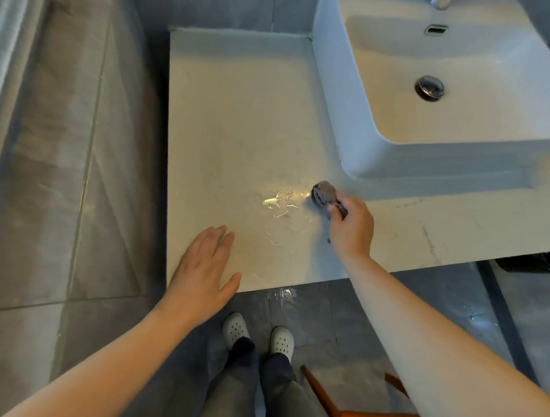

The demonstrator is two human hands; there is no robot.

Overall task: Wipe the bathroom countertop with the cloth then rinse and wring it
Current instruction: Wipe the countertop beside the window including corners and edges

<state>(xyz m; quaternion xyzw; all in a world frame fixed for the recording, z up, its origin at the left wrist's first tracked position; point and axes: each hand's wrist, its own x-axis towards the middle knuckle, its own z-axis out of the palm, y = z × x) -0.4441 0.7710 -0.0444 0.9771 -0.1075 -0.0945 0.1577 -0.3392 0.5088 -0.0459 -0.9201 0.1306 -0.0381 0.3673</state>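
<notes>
The pale stone countertop [238, 119] fills the middle of the view, with a shiny wet patch [282, 205] near its front. My right hand [351, 226] is shut on a small bunched grey cloth [324, 193], which presses on the counter just right of the wet patch, close to the basin's front left corner. My left hand [202, 268] lies flat and open on the counter's front left edge, holding nothing.
A white rectangular basin [342, 104] sits on the counter at the right, with a metal drain plug [430, 86] and the tap's base [437, 3] at the top edge. Grey wall tiles flank the left. Water glistens on the floor [282, 293]. A wooden piece [318, 390] stands near my feet.
</notes>
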